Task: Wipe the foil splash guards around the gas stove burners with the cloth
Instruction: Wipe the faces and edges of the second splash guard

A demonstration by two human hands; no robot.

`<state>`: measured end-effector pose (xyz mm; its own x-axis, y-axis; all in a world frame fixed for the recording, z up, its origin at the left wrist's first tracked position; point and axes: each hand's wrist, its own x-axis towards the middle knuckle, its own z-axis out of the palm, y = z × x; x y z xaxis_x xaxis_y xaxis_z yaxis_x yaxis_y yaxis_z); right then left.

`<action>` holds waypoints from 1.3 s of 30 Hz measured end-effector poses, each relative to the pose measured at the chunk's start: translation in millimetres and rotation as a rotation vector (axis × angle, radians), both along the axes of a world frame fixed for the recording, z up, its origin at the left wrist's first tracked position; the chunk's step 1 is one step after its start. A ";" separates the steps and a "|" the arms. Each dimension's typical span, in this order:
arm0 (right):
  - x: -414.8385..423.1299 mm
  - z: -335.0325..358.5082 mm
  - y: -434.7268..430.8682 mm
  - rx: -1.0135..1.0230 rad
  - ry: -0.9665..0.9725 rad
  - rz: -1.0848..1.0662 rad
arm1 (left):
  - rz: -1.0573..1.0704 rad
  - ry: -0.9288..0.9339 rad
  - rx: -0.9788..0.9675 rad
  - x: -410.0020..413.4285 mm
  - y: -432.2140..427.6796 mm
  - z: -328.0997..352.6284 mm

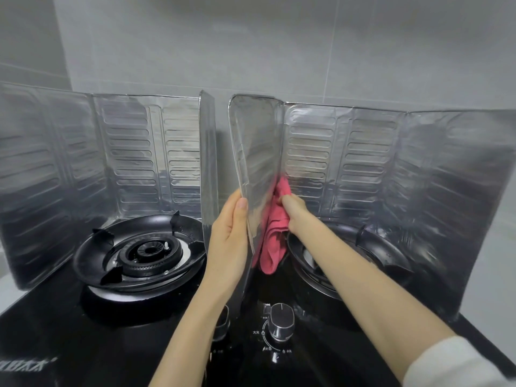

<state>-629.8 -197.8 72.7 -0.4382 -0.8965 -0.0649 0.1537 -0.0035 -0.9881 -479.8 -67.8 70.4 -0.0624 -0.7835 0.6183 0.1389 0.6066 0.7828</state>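
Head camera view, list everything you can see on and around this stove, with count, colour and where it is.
foil splash guards: two, silver; left guard stands folded around the left burner, right guard around the right burner
left burner: one, black, on the left of the stove, fully visible
right burner: one, black, on the right, partly hidden by the forearm
cloth: one, pink, against the inner face of the right guard's end panel
control knob: one clearly seen, black and silver, front centre; another hides behind the left wrist
stove top: one, black glass
wall tiles: grey, behind
left hand: steadies the panel's edge
right hand: presses the cloth on the panel
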 end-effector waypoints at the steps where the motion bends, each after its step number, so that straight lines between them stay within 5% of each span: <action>1: 1.3 -4.1 -0.3 0.017 0.010 0.014 | 0.001 0.003 0.002 0.3 -1.2 -0.9; 13: 12.9 -36.3 -17.5 0.112 0.283 0.064 | 0.005 0.020 0.007 1.1 -6.2 -3.6; 20: 7.3 10.8 16.8 0.106 0.144 0.131 | -0.022 0.018 -0.009 0.7 -1.9 -0.5; 31: 4.8 119.7 68.3 -0.271 0.186 0.046 | -0.004 -0.006 0.064 4.2 -16.7 -11.3; 39: 17.7 94.0 91.0 -0.324 0.192 0.087 | -0.028 0.013 0.052 2.6 -14.4 -9.3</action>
